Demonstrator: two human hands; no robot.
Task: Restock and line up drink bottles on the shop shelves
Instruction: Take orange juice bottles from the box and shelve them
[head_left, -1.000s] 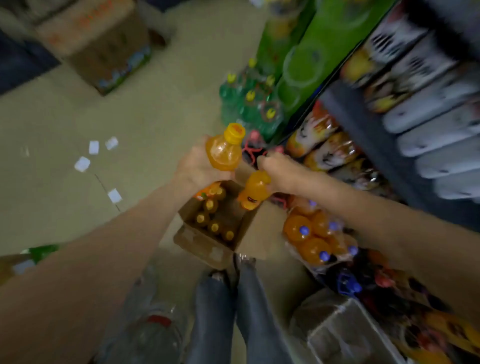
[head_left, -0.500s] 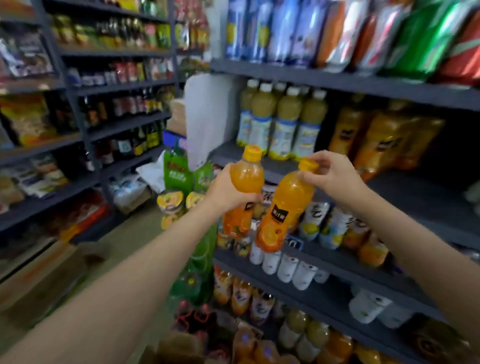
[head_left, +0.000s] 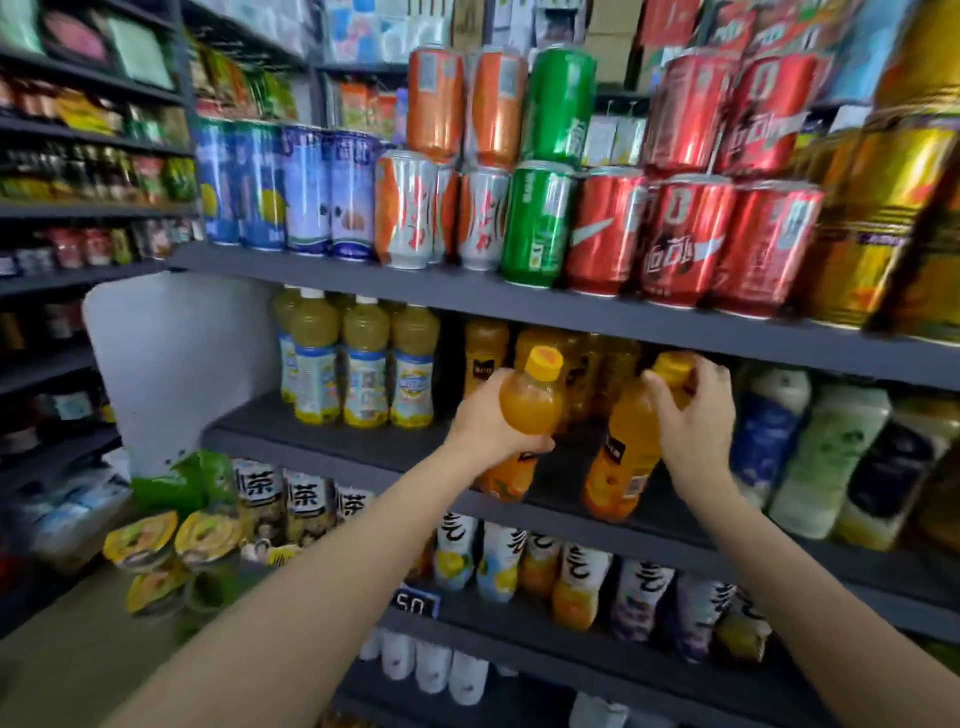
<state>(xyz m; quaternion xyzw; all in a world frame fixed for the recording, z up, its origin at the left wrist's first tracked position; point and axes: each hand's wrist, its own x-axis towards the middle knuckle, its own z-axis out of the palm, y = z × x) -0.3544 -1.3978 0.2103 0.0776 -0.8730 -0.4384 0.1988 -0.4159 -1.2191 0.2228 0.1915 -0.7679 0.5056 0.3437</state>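
Left hand (head_left: 485, 423) clasps one orange bottle (head_left: 524, 415), right hand (head_left: 693, 415) at three o'clock pinches another orange bottle's (head_left: 621, 457) neck

Bright, even light (edges blurred)

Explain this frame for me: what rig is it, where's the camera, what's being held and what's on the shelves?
No robot: a person wearing a head camera that looks forward and down at their bare hands. The left hand grips an orange juice bottle around its body; the right hand holds a second orange bottle near its cap. Both are at the middle shelf, in front of similar orange bottles. Beside those stand yellow-green tea bottles; the shelf above carries drink cans.
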